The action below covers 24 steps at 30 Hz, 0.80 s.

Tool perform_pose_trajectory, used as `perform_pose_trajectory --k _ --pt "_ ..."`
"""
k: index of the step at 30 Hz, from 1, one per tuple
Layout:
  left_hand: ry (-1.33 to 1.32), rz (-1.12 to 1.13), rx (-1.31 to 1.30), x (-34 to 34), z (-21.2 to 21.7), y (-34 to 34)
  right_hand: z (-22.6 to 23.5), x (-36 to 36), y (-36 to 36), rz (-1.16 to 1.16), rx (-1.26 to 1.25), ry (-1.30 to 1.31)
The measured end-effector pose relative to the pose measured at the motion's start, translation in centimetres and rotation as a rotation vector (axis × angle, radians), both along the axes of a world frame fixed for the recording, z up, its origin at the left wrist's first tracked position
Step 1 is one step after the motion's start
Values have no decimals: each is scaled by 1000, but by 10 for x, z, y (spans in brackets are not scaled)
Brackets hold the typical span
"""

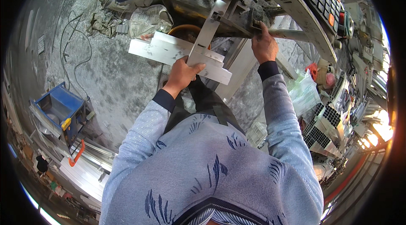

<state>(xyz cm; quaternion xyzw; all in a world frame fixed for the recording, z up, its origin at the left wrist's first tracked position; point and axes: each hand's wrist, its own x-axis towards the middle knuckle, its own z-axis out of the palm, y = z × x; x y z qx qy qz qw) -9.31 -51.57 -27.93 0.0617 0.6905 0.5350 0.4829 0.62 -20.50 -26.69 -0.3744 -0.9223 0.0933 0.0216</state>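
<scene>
Two hands at work, both out in front of the body. L hand point(182, 72) is curled round the near end of a flat metal strip point(207, 30), thumb on top, gripping it. Strip is pale grey aluminium, long & narrow, w/ small holes along it; runs from the hand up & away into the machine point(237, 9). R hand point(264, 45) is closed on a dark lever or handle at the machine's right side, fingers wrapped; can't tell exactly what part it is. Under the strip lie wider silver plates point(169, 49), laid across left to right, edges overlapping, dull scuffed finish. Orange-rimmed bucket point(186, 30) sits just beyond the plates, partly hidden. Keypad panel point(325, 0) far right on the machine. Near right: bundle of hollow profiles point(321, 125), plastic bag point(305, 93). Left, well apart: blue box point(59, 108) on the floor, cable point(74, 43) looping far left. Metal shavings cover the floor point(114, 81).
</scene>
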Motion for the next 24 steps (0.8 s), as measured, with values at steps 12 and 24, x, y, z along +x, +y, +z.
perform_pose_trajectory --k 12,24 --pt "84 -18 10 1 -1 2 21 -9 -14 58 41 -160" --pt "142 -15 -75 0 1 4 -4 -42 -100 -221 -1055 406"
